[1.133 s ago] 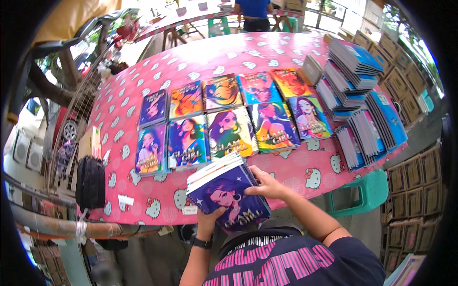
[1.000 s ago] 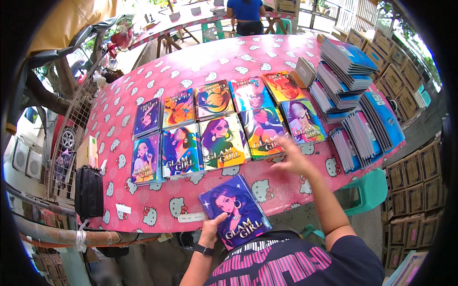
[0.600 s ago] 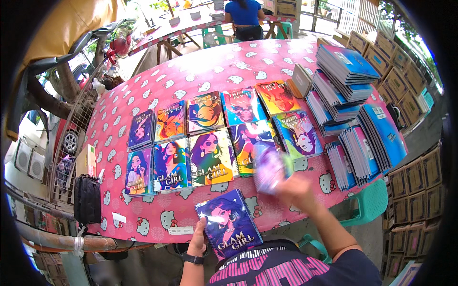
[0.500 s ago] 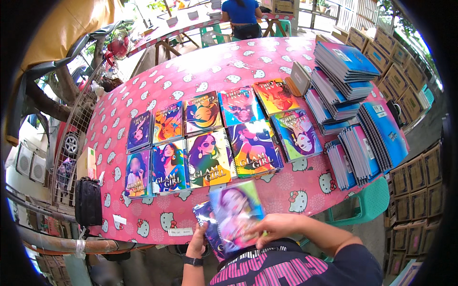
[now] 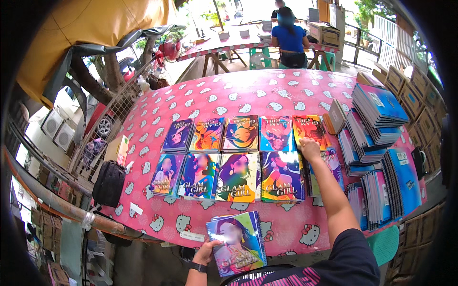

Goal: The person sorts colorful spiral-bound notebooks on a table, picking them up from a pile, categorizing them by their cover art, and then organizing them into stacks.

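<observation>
several notebooks (image 5: 244,257) gripped by left fingers (image 5: 215,243) (thumb on top); right fingers (image 5: 302,143) at orange notebook (image 5: 312,126); grip unclear

Strong daylight comes from the far, open side, which is burnt out to white. A pale glare lies on the far end of the pink tablecloth (image 5: 253,90), while the floor (image 5: 148,267) below is dim. Straight lines bend toward the black rim. The held notebook (image 5: 241,245) shows a whitish patch, perhaps glare, perhaps blur.
</observation>
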The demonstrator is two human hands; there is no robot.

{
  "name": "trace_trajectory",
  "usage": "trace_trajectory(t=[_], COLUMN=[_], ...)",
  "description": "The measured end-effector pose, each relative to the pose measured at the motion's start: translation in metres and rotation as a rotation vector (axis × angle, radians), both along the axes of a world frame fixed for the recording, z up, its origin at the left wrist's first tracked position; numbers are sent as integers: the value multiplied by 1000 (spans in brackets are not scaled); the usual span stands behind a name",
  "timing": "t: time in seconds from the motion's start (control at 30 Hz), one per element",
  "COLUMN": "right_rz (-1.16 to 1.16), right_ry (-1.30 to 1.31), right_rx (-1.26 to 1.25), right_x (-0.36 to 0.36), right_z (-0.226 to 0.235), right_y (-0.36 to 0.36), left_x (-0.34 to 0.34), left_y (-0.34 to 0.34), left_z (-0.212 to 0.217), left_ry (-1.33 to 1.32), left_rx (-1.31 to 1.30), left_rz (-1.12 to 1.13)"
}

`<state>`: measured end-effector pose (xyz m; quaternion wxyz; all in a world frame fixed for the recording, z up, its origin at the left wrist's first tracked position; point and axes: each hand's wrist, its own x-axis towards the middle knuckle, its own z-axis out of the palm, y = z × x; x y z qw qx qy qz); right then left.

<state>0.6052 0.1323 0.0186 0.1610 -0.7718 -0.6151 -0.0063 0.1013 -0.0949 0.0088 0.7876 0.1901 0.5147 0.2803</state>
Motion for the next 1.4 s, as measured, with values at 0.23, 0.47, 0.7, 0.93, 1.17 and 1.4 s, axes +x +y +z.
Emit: trace_trajectory(t=[0.23,0.47,0.7,0.93,1.17,1.4], right_rz=[40,835,486,935,353,368], right_ry=[495,860,-18,686,304,-251], right_rx=[547,-259,140,-278,121,64], right_x=[-38,-177,-134,-179,-133,-105], right_z=[93,108,5,110,45,-5], right_y=[-74,-195,-175,-234,-29,53], left_x=[12,4,14,12,15,-28], left_y=[2,2,0,-3,-11,-34], left_z=[9,1,2,22,10,17], left_ry=[-18,-93,67,-310,131,66], left_rx=[43,23,161,38,292,219], left_rz=[35,-7,27,132,55,279])
